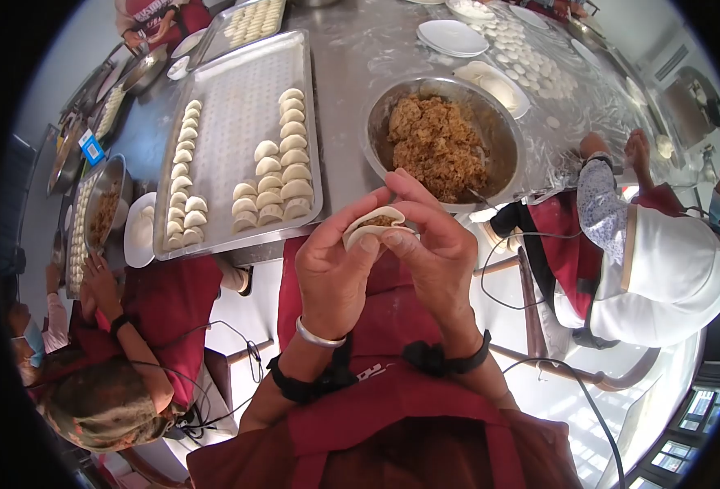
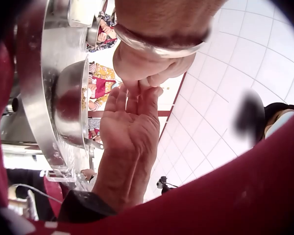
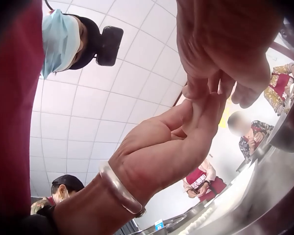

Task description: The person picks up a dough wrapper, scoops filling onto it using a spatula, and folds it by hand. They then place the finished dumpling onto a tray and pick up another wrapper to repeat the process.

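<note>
Both hands are raised over the red apron (image 1: 409, 407), wrists close together, fingers curled inward. The left hand (image 1: 334, 273), with a plain silver bangle (image 1: 318, 334) at its wrist, and the right hand (image 1: 437, 253) pinch a pale half-folded dough dumpling with brown filling (image 1: 374, 226) between thumbs and fingertips. It is held in the air near the round steel bowl of brown minced filling (image 1: 494, 114). Only the head view shows the dumpling. The wrist views, looking up from below, show fingertips meeting, with the dough hidden.

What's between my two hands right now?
A half-folded dumpling with filling showing, pinched by the left hand and right hand; head view shows it.
</note>
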The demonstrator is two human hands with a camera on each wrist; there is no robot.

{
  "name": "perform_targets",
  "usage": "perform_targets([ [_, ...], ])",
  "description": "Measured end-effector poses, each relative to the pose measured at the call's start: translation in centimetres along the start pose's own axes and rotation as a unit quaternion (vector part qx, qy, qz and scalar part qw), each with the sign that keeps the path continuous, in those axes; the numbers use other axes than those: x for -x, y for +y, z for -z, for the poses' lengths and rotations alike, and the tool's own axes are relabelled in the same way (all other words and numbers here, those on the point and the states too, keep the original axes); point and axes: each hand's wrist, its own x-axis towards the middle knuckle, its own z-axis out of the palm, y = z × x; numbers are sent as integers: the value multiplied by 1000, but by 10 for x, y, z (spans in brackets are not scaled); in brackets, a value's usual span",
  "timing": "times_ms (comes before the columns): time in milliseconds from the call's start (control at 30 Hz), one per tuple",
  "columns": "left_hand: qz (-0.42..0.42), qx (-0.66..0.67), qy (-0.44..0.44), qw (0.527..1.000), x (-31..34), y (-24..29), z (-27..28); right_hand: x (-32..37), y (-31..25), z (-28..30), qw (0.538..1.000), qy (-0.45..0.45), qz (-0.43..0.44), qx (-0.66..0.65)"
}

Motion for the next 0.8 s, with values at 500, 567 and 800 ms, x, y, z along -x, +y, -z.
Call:
perform_targets([
  [500,0,-57,56,997,6,6,-8,4,1,-3,997,32,59,49],
  [567,-7,-105,46,993,7,7,-7,2,-1,-2,995,19,78,61],
  [800,9,-151,11,988,5,14,-2,2,-4,8,987,-19,94,127],
])
